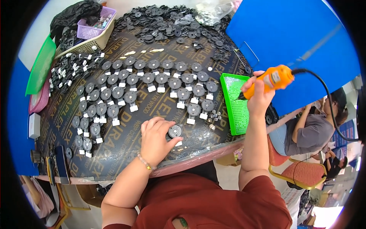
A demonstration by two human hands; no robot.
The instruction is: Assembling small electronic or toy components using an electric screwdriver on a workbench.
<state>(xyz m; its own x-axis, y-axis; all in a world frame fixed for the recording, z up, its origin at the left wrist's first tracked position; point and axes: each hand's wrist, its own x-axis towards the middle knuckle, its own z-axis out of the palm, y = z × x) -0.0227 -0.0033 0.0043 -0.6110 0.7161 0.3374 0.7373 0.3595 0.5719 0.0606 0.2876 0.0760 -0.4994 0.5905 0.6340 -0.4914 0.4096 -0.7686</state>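
Note:
My right hand [260,95] is wrapped around an orange electric screwdriver [275,78] with a black cord. Its dark tip points left, above a bright green tray [237,129] with rows of small holes. My left hand [156,139] rests on the table near its front edge. Between its thumb and fingers it grips a round black plastic part [175,131], which lies flat with a bit of white at its lower side. Farther off, rows of similar black discs with white blocks [193,110] spread across the table.
Small metal pieces [215,116] lie left of the green tray. A heap of loose black parts [164,23] covers the far side. At left are black-and-white pieces [72,70], a green basket [41,68] and a phone [61,164]. A blue panel [297,45] stands at right; people sit beyond.

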